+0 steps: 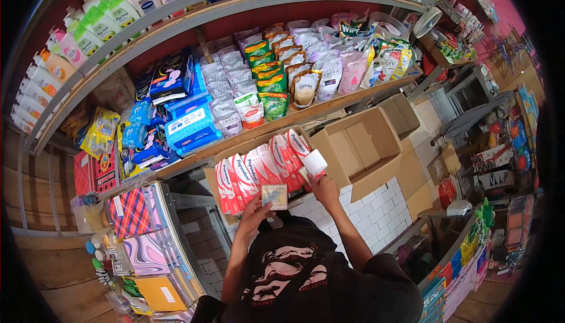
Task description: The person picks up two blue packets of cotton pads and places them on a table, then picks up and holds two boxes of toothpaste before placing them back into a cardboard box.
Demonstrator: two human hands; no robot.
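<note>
A brown cardboard carton [210, 177] sits on the shelf edge in front of me, packed with several red and white Pepsodent toothpaste boxes [253, 170] standing upright. My left hand [254, 211] holds a small tan and green pack [274, 196] against the front of that row. My right hand [322, 186] grips one toothpaste box [313, 162] by its lower part, with its white end facing up, at the right end of the row.
An open empty carton [359, 146] stands right of the toothpaste carton. Detergent pouches [276, 81] and blue packs [188, 123] fill the wooden shelf behind. Lotion bottles [100, 22] line the top shelf. Notebooks [141, 234] stack at lower left, and a counter with goods [465, 258] lies to the right.
</note>
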